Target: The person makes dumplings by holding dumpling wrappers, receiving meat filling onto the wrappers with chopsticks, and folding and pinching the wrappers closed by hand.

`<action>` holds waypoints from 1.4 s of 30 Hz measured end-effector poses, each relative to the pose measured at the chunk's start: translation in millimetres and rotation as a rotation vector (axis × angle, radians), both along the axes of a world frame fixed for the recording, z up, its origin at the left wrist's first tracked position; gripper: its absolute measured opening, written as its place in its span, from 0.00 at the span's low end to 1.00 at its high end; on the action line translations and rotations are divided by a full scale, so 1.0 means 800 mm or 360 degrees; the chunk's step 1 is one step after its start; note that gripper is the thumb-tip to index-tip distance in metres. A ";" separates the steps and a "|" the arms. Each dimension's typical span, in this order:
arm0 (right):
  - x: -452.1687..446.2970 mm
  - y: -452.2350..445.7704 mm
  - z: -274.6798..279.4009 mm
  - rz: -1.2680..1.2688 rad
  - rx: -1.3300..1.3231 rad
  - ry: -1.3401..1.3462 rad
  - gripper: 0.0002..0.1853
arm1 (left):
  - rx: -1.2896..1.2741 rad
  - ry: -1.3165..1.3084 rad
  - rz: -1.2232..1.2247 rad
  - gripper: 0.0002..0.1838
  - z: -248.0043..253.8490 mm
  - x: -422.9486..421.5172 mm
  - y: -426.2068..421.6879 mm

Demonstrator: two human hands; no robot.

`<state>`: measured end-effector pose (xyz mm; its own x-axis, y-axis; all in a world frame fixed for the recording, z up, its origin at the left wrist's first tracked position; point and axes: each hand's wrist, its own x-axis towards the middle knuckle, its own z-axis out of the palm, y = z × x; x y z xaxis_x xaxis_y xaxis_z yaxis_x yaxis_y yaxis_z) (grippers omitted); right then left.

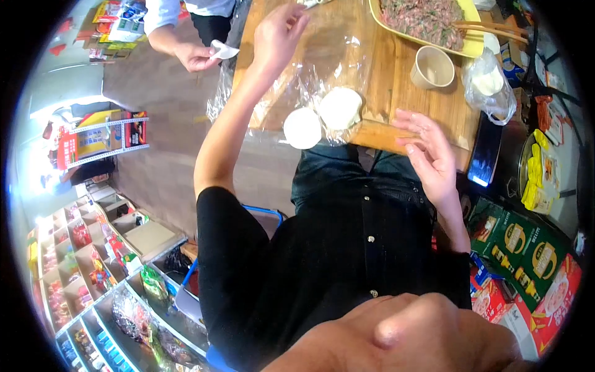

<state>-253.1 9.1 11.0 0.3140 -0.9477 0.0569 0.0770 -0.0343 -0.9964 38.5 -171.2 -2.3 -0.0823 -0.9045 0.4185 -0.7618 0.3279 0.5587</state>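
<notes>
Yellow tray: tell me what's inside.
Pinkish mince flecked with green, with chopsticks reaching in over the rim. The mince hides the floor of the tray beneath it.

Over on the left, I see grey-brown flooring (164, 93), crowded white-edged shelves (93, 309) nearer by, and bright light (69, 106) glaring against a pale wall (77, 80).
</notes>
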 end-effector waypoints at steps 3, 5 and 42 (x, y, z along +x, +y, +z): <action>-0.007 0.019 -0.008 -0.0035 0.0024 0.0029 0.21 | -0.0001 0.0036 -0.0182 0.08 0.012 -0.002 0.109; -0.012 0.030 -0.025 -0.0047 0.0092 -0.0050 0.20 | 0.0062 0.0068 -0.0273 0.07 0.007 -0.001 0.180; 0.122 -0.044 -0.074 0.0282 -0.1424 0.1618 0.09 | 0.0209 0.0825 -0.0211 0.05 -0.047 -0.009 0.303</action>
